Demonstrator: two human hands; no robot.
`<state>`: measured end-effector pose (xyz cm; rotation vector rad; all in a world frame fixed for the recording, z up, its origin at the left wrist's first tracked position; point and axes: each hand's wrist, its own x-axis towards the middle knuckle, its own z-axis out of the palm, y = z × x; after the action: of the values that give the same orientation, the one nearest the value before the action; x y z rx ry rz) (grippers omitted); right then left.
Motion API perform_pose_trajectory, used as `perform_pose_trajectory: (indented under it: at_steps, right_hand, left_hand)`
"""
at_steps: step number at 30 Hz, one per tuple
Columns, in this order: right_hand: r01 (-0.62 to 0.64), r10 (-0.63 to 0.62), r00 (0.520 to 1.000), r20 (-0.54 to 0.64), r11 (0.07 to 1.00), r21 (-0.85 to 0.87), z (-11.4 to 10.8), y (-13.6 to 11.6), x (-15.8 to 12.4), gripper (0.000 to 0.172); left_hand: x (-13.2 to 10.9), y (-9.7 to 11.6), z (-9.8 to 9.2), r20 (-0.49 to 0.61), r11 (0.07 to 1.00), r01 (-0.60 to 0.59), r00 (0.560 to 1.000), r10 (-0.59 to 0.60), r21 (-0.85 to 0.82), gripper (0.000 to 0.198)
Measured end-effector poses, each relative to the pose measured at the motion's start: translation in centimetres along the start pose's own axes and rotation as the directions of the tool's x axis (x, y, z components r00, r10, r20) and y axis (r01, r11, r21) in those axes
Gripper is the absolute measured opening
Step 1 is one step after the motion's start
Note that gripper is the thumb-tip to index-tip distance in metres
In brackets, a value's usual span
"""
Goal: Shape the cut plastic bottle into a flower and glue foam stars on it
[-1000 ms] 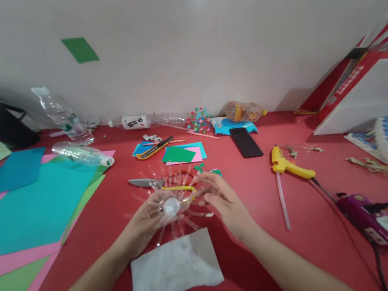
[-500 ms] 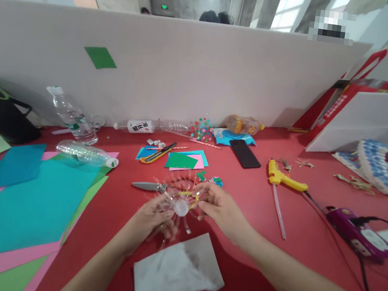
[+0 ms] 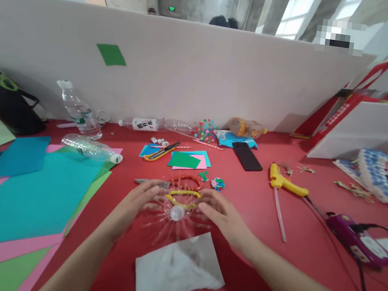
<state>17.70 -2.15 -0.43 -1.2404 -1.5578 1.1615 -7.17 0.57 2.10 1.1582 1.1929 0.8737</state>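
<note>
Cut bottle (image 3: pixel 177 213), one: clear plastic, round whitish centre, narrow strips splayed out all round; between the two hands, over the red table (image 3: pixel 108 268), strips partly blurred. Whether it rests on the surface, cannot tell.

Left hand (image 3: pixel 142 195): fingers half curled, reaching over the strips on its side; a firm grip cannot be told.

Right hand (image 3: pixel 218 212): fingers bent and slightly parted at the opposite strips; whether they pinch any, cannot tell.

Scissors (image 3: pixel 184 193), one pair: red and yellow handles, lying just beyond the centre, partly seen through strips; blade points toward the left hand's side.

Tissue (image 3: pixel 179 271), one: white, crumpled, nearest the person.

Loose stars (image 3: pixel 217 183): small, coloured, beyond the right hand.

Cards (image 3: pixel 184 160): green, pink and blue, overlapping, farther back; cutter (image 3: pixel 162 151), yellow, beside them.

Phone (image 3: pixel 247 156), one: black, flat, in front of a blue packet (image 3: pixel 237 141).

Glue gun (image 3: pixel 288 182), one: yellow, lying to the right; clear stick (image 3: pixel 280 214) just below it.

Sheets (image 3: pixel 39 191): teal, pink and green, spread at left.
</note>
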Motion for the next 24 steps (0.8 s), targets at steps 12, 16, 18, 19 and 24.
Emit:
perform_pose_trajectory:
  at_steps: [12, 16, 18, 19, 24]
  right_hand:
    - [0.37, -0.271, 0.929, 0.251, 0.701, -0.61, 0.2, 1.7, 4.5, 0.02]
    - [0.411, -0.319, 0.91, 0.265, 0.597, -0.689, 1.0, 2.5, 6.0, 0.025]
    - [0.423, -0.343, 0.901, 0.265, 0.565, -0.708, 1.2, 2.9, 6.6, 0.026]
    - [0.427, -0.352, 0.898, 0.263, 0.553, -0.716, 1.0, 3.0, 6.9, 0.026]
    - [0.375, -0.384, 0.906, 0.179, 0.529, -0.761, -2.6, 3.2, 7.3, 0.025]
  left_hand:
    - [0.3, -0.5, 0.8, 0.036, 0.997, -0.02, 0.999, 0.018, 0.071, 0.04]
    - [0.3, -0.7, 0.9, 0.039, 0.996, -0.043, 0.998, 0.04, 0.082, 0.034]
    - [0.1, -0.4, 0.9, 0.036, 0.997, -0.03, 0.999, 0.028, 0.074, 0.034]
    - [0.0, -0.2, 0.9, 0.029, 0.997, -0.021, 0.999, 0.019, 0.072, 0.033]
    - [-0.4, 0.7, 0.4, -0.003, 0.996, 0.006, 1.0, -0.006, 0.092, 0.036]
